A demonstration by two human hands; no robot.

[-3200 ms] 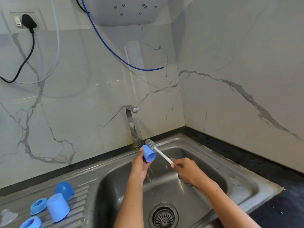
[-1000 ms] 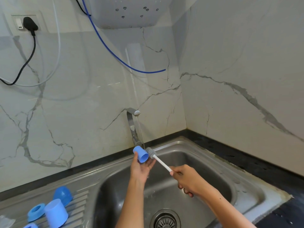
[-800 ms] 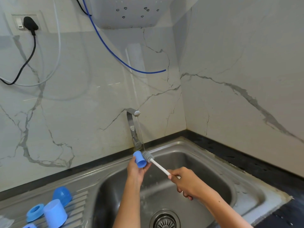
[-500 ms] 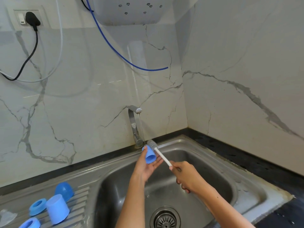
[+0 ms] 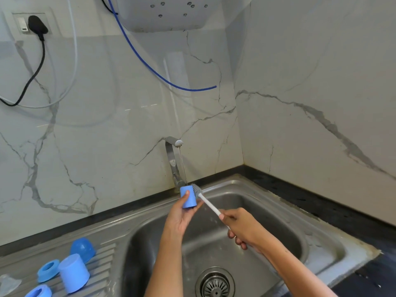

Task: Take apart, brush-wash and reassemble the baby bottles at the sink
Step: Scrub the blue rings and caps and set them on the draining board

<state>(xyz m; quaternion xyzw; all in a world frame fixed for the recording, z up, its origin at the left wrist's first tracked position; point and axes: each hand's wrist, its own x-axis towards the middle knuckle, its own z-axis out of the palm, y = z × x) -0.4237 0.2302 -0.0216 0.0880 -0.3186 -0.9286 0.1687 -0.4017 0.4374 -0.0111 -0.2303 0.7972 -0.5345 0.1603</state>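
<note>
Two bare hands work over our stainless steel sink basin [image 5: 278,211]. Our left hand [image 5: 180,217] has its grip closed around a small blue plastic bottle body [image 5: 188,197], thumb pressed on its side, holding it above the basin just below the curved chrome tap [image 5: 172,161], where a thin stream of water [image 5: 183,166] runs down to its upper end. Our right hand [image 5: 242,229] is gripping the white handle of a grey-bristled bottle brush [image 5: 206,200]; the bristle head touches the bottle's upper right side. We cannot tell whether the bristles enter the opening.

On the ribbed steel draining board [image 5: 105,262] to the left, well apart from the hands, sit a larger blue bottle body [image 5: 74,273] standing mouth down, a blue domed cap [image 5: 83,249] behind it, two blue screw rings [image 5: 48,271] [image 5: 38,291] and a clear silicone teat [image 5: 9,284] at the frame's edge. A round drain strainer [image 5: 215,282] lies in the basin floor.
</note>
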